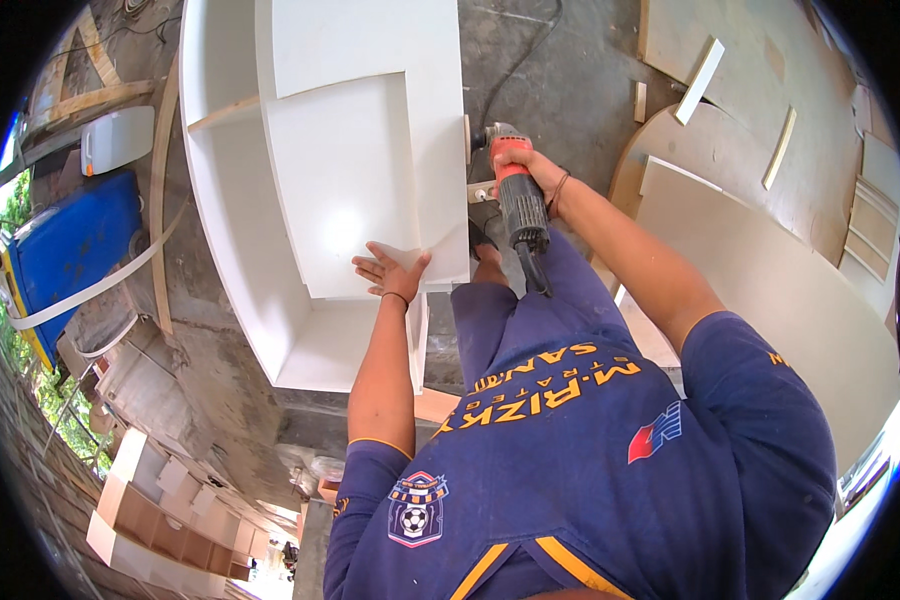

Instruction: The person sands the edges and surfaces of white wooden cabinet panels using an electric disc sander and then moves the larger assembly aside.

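Observation:
My right hand [536,172] is wrapped round a red and black angle grinder [520,205], which has a cord trailing from its lower end. The grinder's disc [468,138] is seen nearly edge-on at the right edge of a white panel [350,190]; I cannot tell whether they touch. Flat on the panel, near its lower right corner, lies my left hand [391,273], fingers spread and holding nothing. The panel rests on top of a white open cabinet carcass [232,210]. A smaller white board [330,45] appears at the panel's far end.
A power cord [520,65] runs across the concrete floor [580,60] beyond the grinder. Large boards [770,260] lie at the right, with narrow strips [700,80] on them. To the left are a blue container [80,250], wooden lengths [162,260] and a shelf unit [160,520].

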A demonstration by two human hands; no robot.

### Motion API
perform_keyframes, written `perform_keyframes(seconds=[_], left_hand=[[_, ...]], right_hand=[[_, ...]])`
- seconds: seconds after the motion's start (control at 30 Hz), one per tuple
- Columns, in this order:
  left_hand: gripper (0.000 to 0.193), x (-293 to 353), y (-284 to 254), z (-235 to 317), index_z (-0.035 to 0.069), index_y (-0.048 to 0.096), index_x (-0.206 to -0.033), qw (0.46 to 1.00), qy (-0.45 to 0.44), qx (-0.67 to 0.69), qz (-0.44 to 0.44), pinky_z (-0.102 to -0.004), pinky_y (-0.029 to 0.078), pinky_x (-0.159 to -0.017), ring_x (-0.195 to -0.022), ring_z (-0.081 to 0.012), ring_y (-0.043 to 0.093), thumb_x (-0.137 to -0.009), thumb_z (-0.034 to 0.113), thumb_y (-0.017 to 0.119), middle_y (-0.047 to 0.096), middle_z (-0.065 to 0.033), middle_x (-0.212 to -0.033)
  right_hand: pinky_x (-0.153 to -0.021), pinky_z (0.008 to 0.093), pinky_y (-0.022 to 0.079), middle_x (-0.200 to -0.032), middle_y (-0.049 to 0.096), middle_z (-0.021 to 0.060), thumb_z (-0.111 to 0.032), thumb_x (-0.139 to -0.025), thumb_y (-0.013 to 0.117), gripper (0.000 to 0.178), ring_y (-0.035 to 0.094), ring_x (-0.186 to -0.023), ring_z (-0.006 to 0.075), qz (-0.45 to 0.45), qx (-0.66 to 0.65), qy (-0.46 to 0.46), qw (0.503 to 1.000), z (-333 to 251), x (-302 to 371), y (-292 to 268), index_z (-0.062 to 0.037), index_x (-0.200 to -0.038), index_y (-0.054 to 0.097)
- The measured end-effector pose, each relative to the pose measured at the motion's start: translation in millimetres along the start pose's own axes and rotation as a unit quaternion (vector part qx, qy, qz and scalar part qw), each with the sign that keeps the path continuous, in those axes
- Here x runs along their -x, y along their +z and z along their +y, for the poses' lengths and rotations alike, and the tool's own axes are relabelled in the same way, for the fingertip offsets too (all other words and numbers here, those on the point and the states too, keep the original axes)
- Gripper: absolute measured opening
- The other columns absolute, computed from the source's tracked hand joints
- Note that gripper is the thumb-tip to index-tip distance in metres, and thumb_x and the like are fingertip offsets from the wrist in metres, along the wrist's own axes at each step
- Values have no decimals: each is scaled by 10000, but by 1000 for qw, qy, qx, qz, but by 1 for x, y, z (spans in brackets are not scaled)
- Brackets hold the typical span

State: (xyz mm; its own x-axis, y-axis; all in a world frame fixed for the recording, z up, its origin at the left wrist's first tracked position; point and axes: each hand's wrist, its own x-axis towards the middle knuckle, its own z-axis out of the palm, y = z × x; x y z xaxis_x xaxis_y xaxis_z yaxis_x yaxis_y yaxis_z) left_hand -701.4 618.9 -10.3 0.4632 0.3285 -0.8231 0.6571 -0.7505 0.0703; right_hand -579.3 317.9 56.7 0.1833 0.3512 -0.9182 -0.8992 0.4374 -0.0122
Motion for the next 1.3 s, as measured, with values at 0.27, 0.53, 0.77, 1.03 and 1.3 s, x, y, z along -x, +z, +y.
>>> perform_keyframes(seconds=[0.27, 0.53, 0.77, 1.03, 1.3], left_hand=[[1359, -2, 1, -4, 173, -233, -1407, 1000, -2, 2, -2, -652, -3, -1027, -1324, -396, -280, -567, 694, 700, -327, -249, -1409], [1356, 4, -3, -3, 164, -238, -1405, 1000, -12, -8, -12, -628, -5, -1044, -1330, -389, -272, -576, 685, 699, -326, -242, -1412], [1344, 1, -4, -4, 159, -226, -1410, 999, -21, -31, -12, -627, 39, -1050, -1344, -386, -238, -582, 686, 694, -311, -236, -1422], [1257, -4, -19, 13, 135, -45, -1450, 999, -44, -24, 13, -662, 86, -1027, -1371, -391, -136, -589, 665, 703, -168, -214, -1480], [1144, -70, -102, 177, 108, 62, -1454, 965, -7, 149, 216, -621, 20, -1051, -1398, -308, -88, -649, 672, 649, -87, -189, -1505]], right_hand=[[-547, 354, 558, -734, 611, 113, -313, -704, 691, 312, 637, -609, 206, 24, 31, -28, 999, -59, -9, 8, -78, -848, 546], [-542, 381, 549, -756, 595, 123, -313, -685, 714, 496, 637, -623, 226, -6, 54, -63, 997, -134, -26, 12, -57, -1026, 460], [-498, 357, 529, -702, 585, 121, -334, -675, 714, 434, 617, -574, 214, -36, 41, -117, 992, -169, -19, 9, -50, -924, 498], [-520, 367, 536, -705, 600, 124, -318, -721, 668, 380, 613, -574, 227, -69, -11, -44, 997, -95, 30, -8, -38, -933, 521], [-524, 364, 538, -723, 604, 136, -327, -712, 674, 411, 616, -570, 230, 5, -7, 15, 1000, -97, 24, -7, -17, -934, 519]])
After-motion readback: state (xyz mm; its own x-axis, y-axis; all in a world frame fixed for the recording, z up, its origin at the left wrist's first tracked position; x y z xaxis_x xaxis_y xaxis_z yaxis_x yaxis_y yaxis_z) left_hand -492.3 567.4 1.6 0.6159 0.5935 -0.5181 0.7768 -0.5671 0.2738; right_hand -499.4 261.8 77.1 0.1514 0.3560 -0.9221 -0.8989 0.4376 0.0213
